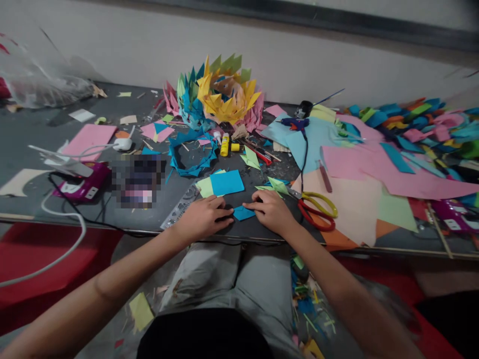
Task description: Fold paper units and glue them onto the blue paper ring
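On the dark table's front edge lies a small folded piece of blue paper [243, 213], between my two hands. My left hand [207, 215] has its fingers curled together at the paper's left edge, fingertips on it. From the other side, my right hand [272, 211] grips the upper right of the paper, index finger stretched over it. Just behind are a flat blue sheet [227, 182] and folded light green pieces [277, 185]. A clear ruler [179, 205] lies partly under my left hand. Scissors with yellow and red handles [318, 212] are right of my right hand.
Paper crowns [228, 99] stand at the back, with a blue ring [192, 153] before them. A yellow glue stick [224, 145], a glue gun [294, 122] with its cord, a purple power strip [82, 183] and coloured sheets [348, 199] lie around.
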Motion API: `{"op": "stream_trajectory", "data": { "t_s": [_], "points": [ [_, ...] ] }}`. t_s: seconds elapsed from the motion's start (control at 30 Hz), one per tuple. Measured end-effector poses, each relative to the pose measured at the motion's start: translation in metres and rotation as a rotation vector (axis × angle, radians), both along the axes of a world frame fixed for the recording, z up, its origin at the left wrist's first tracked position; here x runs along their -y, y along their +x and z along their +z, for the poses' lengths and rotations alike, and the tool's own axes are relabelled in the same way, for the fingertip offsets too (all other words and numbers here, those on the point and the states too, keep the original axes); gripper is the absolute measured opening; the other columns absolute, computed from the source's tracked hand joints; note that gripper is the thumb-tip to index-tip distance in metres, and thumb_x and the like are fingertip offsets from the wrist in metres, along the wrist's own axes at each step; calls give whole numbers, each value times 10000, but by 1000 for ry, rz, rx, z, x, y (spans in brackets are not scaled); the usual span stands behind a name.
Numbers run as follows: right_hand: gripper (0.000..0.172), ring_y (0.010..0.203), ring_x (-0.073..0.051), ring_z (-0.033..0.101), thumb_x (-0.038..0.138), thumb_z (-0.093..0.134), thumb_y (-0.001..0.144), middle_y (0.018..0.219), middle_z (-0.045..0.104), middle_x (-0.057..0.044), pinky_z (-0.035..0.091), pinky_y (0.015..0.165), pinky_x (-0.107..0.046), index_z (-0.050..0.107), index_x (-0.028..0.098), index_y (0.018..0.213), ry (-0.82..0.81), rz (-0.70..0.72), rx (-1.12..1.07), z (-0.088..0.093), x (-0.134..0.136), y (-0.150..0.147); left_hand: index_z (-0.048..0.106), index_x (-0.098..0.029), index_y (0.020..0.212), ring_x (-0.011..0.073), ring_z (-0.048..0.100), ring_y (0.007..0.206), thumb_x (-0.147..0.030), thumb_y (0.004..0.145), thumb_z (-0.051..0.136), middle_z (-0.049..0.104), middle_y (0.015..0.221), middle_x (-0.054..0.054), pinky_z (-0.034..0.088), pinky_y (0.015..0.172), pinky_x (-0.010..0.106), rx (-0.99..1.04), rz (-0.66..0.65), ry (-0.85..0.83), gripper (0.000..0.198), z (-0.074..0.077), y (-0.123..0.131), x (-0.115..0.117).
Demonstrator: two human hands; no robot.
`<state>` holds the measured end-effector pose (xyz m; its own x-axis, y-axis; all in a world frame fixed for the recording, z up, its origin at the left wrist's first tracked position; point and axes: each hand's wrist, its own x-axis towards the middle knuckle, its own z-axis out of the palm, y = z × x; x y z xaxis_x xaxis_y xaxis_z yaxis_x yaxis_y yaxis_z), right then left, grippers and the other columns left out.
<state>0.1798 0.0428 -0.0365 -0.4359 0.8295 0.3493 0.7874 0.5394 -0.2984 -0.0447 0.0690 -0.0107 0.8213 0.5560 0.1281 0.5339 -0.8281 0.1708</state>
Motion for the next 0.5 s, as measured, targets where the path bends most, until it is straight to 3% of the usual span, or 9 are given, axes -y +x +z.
{"op": "stream_trajectory", "data": {
  "t_s": [0.13, 0.23, 0.37, 0.5],
  "points": [
    [289, 844, -179, 528, 107, 433, 806, 857, 585, -61, 431, 745, -331, 684, 222, 890, 97, -24, -120, 1, 4, 3, 650, -207, 908, 145, 563, 747, -388, 845, 486, 599, 778, 20, 428, 628, 240, 51, 6, 45, 252, -5, 5, 0],
    [198, 848, -172, 546, 156, 487, 813, 872, 606, -70, 451, 755, -318, 652, 188, 917, 198, 46, -178, 3, 12, 4, 636, -172, 794, 140, 560, 706, -375, 853, 476, 584, 724, 22, 413, 608, 237, 59, 19, 106, 265, -11, 10, 3],
    [163, 834, -172, 565, 265, 564, 813, 877, 643, -71, 463, 763, -306, 631, 166, 923, 193, 159, -102, 5, 21, 1, 598, -161, 724, 145, 549, 671, -374, 869, 438, 564, 703, 18, 401, 583, 250, 78, 37, 150, 304, -16, 16, 8],
    [164, 786, -159, 575, 222, 484, 864, 846, 660, -51, 459, 716, -295, 640, 175, 881, 154, 215, -10, 4, 20, 0, 603, -159, 746, 145, 548, 720, -395, 868, 433, 571, 744, 19, 417, 620, 246, 119, 21, 37, 315, -17, 17, 8]
  ]
}}
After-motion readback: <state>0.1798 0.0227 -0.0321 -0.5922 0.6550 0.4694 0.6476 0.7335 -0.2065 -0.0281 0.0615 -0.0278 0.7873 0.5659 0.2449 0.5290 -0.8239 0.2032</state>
